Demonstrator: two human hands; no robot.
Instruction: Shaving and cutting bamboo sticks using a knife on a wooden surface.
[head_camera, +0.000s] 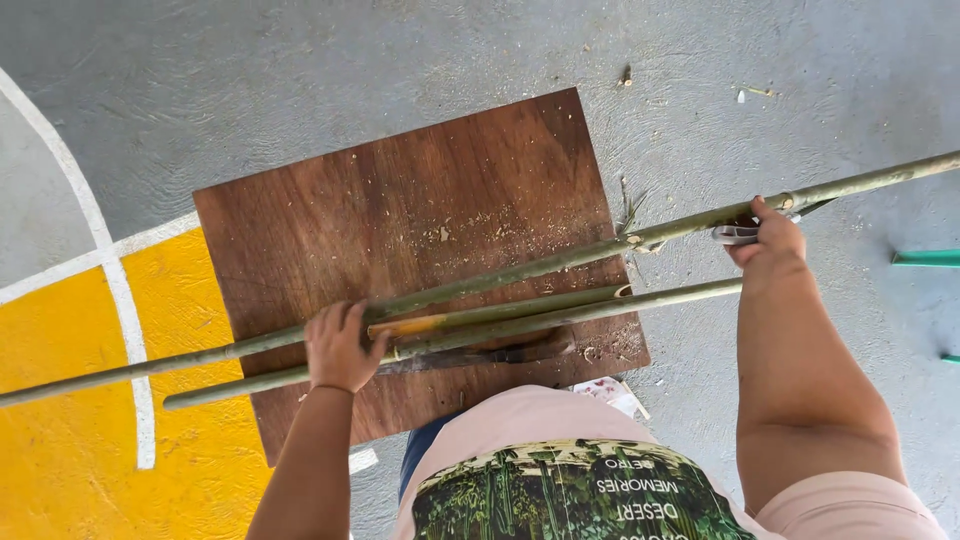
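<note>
Three green bamboo poles (520, 300) across our brown board (330, 210), one split, yellowish inside. Our left hand (340, 348) curled over them near board's left edge. Our right hand (768, 240) clasps longest pole (860, 185) plus blade (738, 234) beyond board, over grey floor (700, 90).

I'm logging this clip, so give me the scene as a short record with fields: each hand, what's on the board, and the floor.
left hand: left hand rests on the bamboo poles, fingers over them
right hand: right hand grips the long bamboo pole by a node
board: brown wooden board under the poles, sprinkled with shavings
tool: dark blade lying on the board beside the poles
floor: grey concrete floor with a yellow painted area and white lines
</note>
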